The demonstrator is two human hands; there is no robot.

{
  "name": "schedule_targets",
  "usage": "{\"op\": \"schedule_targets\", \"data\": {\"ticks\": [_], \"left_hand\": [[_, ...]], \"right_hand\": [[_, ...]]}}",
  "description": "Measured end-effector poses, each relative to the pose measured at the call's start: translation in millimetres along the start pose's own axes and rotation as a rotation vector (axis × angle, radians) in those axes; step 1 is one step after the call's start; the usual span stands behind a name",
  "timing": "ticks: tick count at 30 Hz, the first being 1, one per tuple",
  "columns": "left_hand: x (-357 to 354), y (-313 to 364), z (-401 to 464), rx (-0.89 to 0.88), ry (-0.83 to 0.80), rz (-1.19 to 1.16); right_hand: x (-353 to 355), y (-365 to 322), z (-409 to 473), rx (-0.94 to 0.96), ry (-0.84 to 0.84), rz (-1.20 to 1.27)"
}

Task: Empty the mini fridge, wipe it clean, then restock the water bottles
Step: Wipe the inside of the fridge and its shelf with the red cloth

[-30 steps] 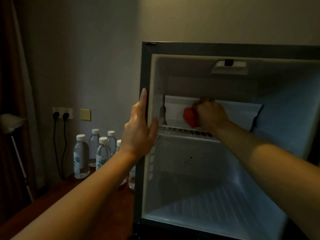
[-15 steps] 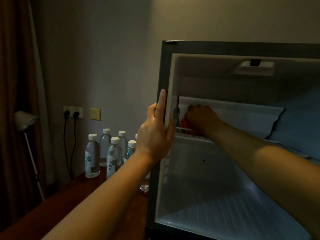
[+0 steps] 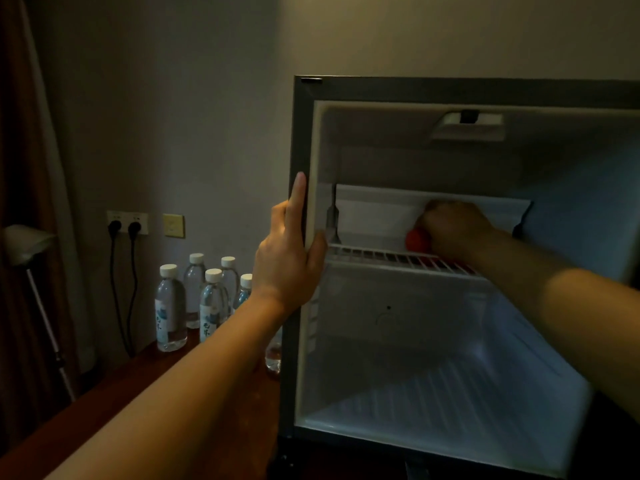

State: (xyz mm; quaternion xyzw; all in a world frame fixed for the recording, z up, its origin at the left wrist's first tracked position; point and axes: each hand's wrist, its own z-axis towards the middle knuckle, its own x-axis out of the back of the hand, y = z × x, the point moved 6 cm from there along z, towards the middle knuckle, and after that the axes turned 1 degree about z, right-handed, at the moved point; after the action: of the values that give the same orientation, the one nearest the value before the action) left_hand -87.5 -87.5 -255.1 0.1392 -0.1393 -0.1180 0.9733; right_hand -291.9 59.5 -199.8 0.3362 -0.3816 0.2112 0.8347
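You are bracing the mini fridge (image 3: pixel 298 140) frame at frame centre with your left hand (image 3: pixel 287 261), fingers clasping its edge, while your right hand (image 3: pixel 453 226) is gripping a red cloth (image 3: pixel 416 240) on the upper shelf (image 3: pixel 381 258) to wipe it.

Dim, warm-toned room; the mini fridge (image 3: pixel 450 341) interior looks palest, its lower right corner smeared by blur, and straight edges bow outward.
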Motion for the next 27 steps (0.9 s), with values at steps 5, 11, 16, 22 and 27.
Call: {"op": "schedule_targets", "data": {"ticks": [5, 11, 16, 22, 27], "left_hand": [[-0.7, -1.0, -0.9, -0.014, 0.008, 0.021], [-2.6, -2.0, -3.3, -0.013, 0.001, 0.072], [-1.5, -1.3, -2.0, -0.037, 0.003, 0.058], [-1.9, -3.3, -2.3, -0.055, 0.022, 0.043], [-3.2, -5.9, -1.7, -0.079, 0.032, 0.046]], "right_hand": [[-9.7, 20.6, -14.2, -0.079, -0.057, -0.085], [-9.6, 1.0, -4.8, -0.013, 0.061, -0.180], [2.0, -46.6, 18.4, 0.071, 0.097, -0.086], [25.5, -108.5, 42.5, 0.054, 0.141, 0.130], [24.6, -113.5, 50.6, 0.034, 0.223, 0.188]]}}
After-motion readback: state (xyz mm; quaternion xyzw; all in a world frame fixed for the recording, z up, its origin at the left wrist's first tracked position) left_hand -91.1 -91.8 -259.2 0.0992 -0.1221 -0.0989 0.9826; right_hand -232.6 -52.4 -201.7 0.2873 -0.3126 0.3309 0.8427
